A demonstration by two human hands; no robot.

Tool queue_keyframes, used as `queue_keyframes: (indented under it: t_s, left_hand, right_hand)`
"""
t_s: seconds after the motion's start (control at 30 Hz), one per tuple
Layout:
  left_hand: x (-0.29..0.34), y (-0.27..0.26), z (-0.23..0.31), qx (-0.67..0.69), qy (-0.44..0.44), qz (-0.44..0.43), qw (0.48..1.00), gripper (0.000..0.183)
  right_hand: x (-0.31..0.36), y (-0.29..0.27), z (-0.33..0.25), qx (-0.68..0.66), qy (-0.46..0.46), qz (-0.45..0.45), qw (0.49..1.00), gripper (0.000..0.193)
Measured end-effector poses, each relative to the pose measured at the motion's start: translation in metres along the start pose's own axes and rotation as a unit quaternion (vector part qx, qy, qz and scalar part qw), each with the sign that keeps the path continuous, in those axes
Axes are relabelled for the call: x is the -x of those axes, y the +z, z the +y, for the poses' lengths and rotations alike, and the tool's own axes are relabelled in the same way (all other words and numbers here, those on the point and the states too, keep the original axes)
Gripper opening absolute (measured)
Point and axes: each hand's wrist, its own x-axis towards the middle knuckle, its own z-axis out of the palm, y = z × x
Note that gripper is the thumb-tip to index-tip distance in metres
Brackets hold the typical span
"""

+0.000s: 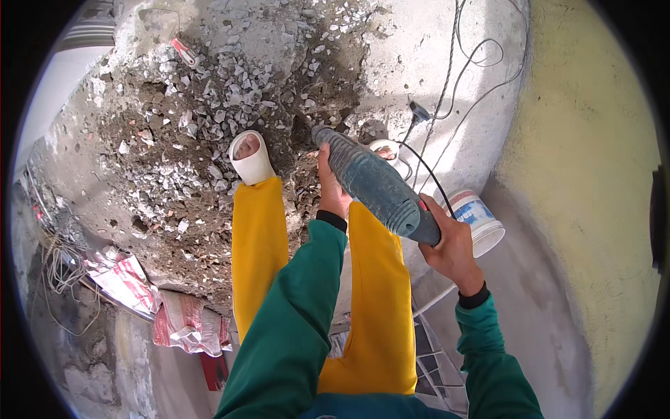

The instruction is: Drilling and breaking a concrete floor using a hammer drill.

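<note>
A dusty blue-grey demolition hammer [373, 183] slants across the middle, its ribbed front end pointing far left toward broken ground. My right hand [453, 244] is wrapped round its rear handle. My left hand [332, 185] grips it from the left and below near the front; the body hides most of those fingers. Any chisel bit cannot be made out past the nose. Beneath and ahead lies rubble [216, 115], grey-white chips over brown soil. A black cord [434, 174] arches from the rear handle to a dark plug connection [419, 112].
My feet, in white slippers [252, 159], stand on either side of the tool's nose. At right, a white bucket [485, 234] sits by the yellow wall [583, 153]. Loose cable [447, 91] trails across the concrete. Red-and-white sacks [188, 322] lie lower left; a red-handled tool [183, 52] lies far left.
</note>
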Motion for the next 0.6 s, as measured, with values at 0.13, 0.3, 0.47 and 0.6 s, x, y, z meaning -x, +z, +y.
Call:
queue_keyframes:
  t_s: [0.13, 0.3, 0.47, 0.6]
  left_hand:
    - [0.043, -0.018, 0.005, 0.055, -0.051, -0.038, 0.996, 0.067]
    - [0.077, 0.002, -0.023, 0.068, -0.104, -0.006, 0.992, 0.063]
    - [0.096, 0.063, -0.036, 0.028, -0.125, -0.054, 0.990, 0.059]
    - [0.086, 0.100, -0.040, 0.011, -0.105, -0.086, 0.991, 0.060]
  right_hand:
    - [0.026, -0.021, -0.038, 0.005, 0.014, -0.026, 1.000, 0.070]
    - [0.073, -0.064, -0.084, 0.031, 0.050, -0.015, 0.998, 0.070]
    - [0.103, -0.101, -0.110, 0.048, 0.098, 0.028, 0.994, 0.070]
    - [0.096, -0.123, -0.118, 0.042, 0.121, 0.038, 0.991, 0.065]
